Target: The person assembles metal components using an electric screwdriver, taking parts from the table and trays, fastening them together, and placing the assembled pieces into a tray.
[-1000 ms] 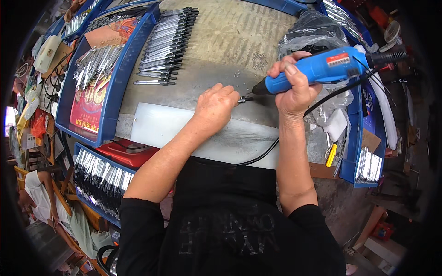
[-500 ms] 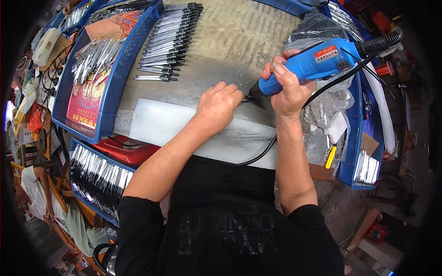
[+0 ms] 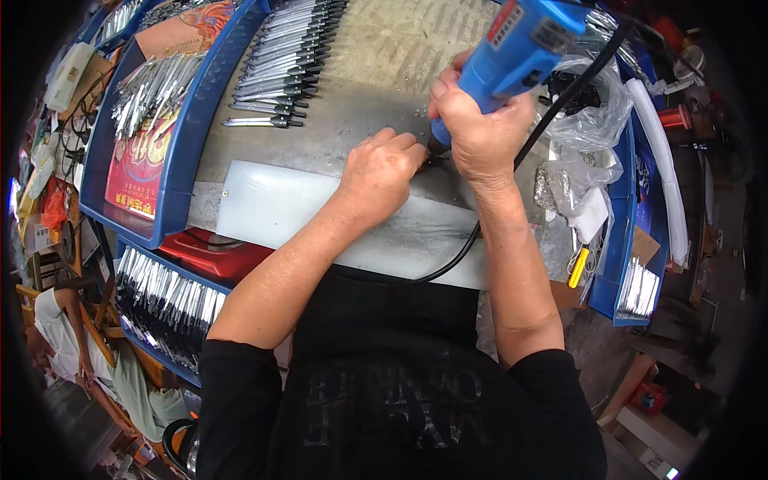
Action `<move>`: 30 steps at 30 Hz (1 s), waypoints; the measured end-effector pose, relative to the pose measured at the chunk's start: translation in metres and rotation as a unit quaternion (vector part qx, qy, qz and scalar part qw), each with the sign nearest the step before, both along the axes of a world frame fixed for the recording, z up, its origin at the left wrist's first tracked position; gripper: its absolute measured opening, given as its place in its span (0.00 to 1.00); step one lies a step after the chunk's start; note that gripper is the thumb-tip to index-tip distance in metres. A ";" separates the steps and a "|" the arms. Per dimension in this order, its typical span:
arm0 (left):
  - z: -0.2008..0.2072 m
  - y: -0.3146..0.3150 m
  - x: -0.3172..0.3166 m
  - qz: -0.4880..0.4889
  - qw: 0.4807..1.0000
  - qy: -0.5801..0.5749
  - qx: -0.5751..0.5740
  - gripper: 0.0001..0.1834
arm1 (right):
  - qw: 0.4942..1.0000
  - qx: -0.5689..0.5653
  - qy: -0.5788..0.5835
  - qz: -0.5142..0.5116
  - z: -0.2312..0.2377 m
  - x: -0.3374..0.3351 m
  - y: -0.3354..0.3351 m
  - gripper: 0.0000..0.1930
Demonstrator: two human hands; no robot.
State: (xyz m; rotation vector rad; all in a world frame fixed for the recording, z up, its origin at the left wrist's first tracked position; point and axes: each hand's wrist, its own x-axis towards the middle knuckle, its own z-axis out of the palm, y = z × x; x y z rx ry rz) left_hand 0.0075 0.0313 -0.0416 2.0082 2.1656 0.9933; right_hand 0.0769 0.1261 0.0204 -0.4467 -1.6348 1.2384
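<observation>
My right hand [image 3: 486,138] is wrapped round a blue corded electric screwdriver [image 3: 512,60], which tilts with its nose down toward the worktop. Its dark nose [image 3: 438,138] comes down right beside the fingertips of my left hand [image 3: 380,172]. That hand is closed, its fingers curled in; whatever they pinch is hidden beneath them. A pale board [image 3: 280,210] lies under my left wrist. Beyond my left hand, many silver pens [image 3: 276,80] with black ends lie side by side in a slanting row.
Blue trays with pens [image 3: 152,96] and more pens [image 3: 172,300] flank me on the left. At right lie clear plastic bags [image 3: 588,120], a yellow-handled tool [image 3: 579,268] and another blue tray [image 3: 606,300]. A black cord [image 3: 552,120] loops past my right wrist. Another person [image 3: 88,336] sits at far left.
The screwdriver has tipped more upright, its rear end swinging up and to the left. My right hand has shifted slightly left with it; my left hand stays nearly in place.
</observation>
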 end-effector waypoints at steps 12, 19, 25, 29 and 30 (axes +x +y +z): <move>0.002 0.000 0.002 -0.003 1.000 -0.016 -0.021 0.04 | 0.999 -0.018 -0.035 0.003 0.009 0.005 -0.004 0.12; 0.008 -0.010 -0.007 0.018 0.999 0.030 0.007 0.04 | 0.978 -0.067 0.194 -0.049 0.021 0.024 -0.008 0.18; 0.061 -0.070 -0.037 0.079 0.970 -0.169 0.155 0.13 | 0.968 -0.078 0.220 -0.098 0.008 0.042 0.021 0.18; 0.085 -0.148 -0.060 0.184 0.952 -0.234 0.069 0.24 | 0.966 -0.105 0.219 -0.089 -0.007 0.045 0.036 0.17; 0.082 -0.168 -0.066 0.210 0.939 -0.253 0.105 0.23 | 0.967 -0.112 0.216 -0.077 -0.005 0.043 0.033 0.15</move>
